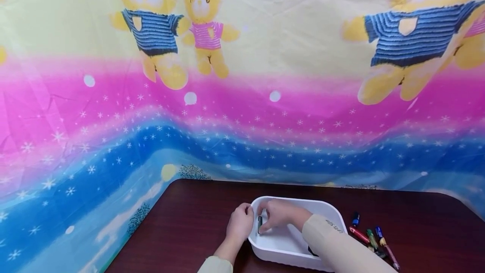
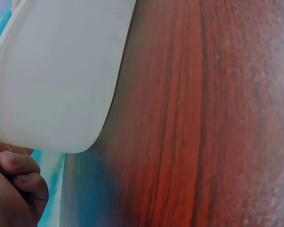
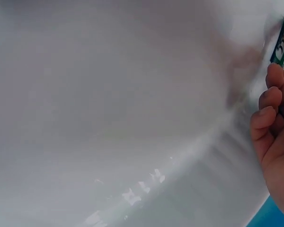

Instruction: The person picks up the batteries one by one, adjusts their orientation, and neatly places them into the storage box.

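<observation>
A white plastic bin (image 1: 288,258) stands on the dark wooden table. My left hand (image 1: 240,222) grips the bin's left rim, its fingers curled in the left wrist view. Inside the bin, at the left end, my right hand (image 1: 278,214) reaches down to a green battery (image 1: 259,225). Thumb and fingers pinch this battery at its two ends, close to the bin's left wall. The right wrist view shows the green battery (image 3: 282,43) at the fingertips, partly cut off by the frame edge. A dark object (image 1: 311,251) in the bin is mostly hidden under the right sleeve.
Right of the bin, several small cylinders lie loosely together on the table (image 1: 182,226), among them a blue one (image 1: 355,219), a red one (image 1: 358,234) and a green one (image 1: 371,239). A printed cloth (image 1: 265,129) with bears hangs behind and left of the table.
</observation>
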`<state>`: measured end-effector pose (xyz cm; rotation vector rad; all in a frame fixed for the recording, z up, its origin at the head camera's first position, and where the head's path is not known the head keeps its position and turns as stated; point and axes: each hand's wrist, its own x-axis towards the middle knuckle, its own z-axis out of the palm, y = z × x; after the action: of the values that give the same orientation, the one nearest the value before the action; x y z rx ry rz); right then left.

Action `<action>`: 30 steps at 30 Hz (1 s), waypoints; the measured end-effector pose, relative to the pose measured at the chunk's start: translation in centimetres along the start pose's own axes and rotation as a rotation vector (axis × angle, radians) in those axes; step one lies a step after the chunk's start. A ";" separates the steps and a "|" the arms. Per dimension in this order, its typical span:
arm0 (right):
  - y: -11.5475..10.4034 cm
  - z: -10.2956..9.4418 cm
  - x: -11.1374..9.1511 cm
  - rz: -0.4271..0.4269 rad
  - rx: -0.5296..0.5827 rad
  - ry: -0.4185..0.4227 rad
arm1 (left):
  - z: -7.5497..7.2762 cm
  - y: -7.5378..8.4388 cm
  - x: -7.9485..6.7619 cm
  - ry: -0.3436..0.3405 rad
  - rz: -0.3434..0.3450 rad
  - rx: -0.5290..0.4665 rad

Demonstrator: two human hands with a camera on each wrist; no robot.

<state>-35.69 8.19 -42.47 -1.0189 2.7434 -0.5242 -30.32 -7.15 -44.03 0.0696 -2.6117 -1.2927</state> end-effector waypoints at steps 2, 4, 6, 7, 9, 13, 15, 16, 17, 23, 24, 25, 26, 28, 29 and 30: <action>0.0 -0.3 0.0 0.015 0.014 -0.004 | 0.0 0.1 0.0 -0.009 -0.006 0.001; -0.1 -0.7 0.0 0.024 0.016 0.002 | 0.0 0.1 0.0 -0.015 -0.010 -0.001; -0.2 -1.1 0.0 0.034 0.011 0.013 | 0.0 0.1 0.0 -0.019 -0.014 -0.004; -0.3 -1.3 0.0 0.040 0.005 0.017 | 0.0 0.1 0.0 -0.019 -0.015 -0.003; -0.4 -1.7 -0.1 0.045 -0.007 0.024 | 0.0 0.2 0.0 -0.025 -0.020 -0.004; -0.7 -2.5 -0.3 0.036 -0.012 0.028 | 0.1 0.2 -0.1 -0.020 -0.015 0.005; -0.7 -2.9 -0.5 0.030 -0.003 0.022 | 0.1 0.1 -0.1 -0.019 -0.013 0.003; -0.7 -3.0 -0.5 0.029 0.000 0.020 | 0.1 0.1 -0.1 -0.019 -0.013 -0.001; -0.7 -3.2 -0.6 0.033 0.006 0.014 | 0.1 0.2 -0.1 -0.019 -0.015 -0.005; -0.4 -4.2 -1.4 0.038 0.006 0.013 | 0.1 0.3 -0.3 -0.022 -0.025 -0.020; -0.3 -4.4 -1.6 0.031 0.004 0.017 | 0.1 0.3 -0.3 -0.020 -0.024 -0.019; -0.2 -4.6 -1.7 0.027 0.006 0.020 | 0.1 0.3 -0.3 -0.021 -0.028 -0.021; -0.2 -4.8 -1.9 0.019 0.007 0.024 | 0.1 0.3 -0.3 -0.021 -0.030 -0.023; -0.1 -5.2 -2.3 0.010 0.015 0.029 | 0.1 0.3 -0.3 -0.021 -0.035 -0.027; 0.0 -5.3 -2.5 0.008 0.020 0.032 | 0.2 0.3 -0.3 -0.022 -0.038 -0.027; 0.1 -5.5 -2.7 0.011 0.024 0.033 | 0.2 0.3 -0.3 -0.024 -0.038 -0.028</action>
<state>-35.26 11.45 -37.31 -0.9974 2.7625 -0.5757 -30.01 -6.77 -43.96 0.1005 -2.6239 -1.3502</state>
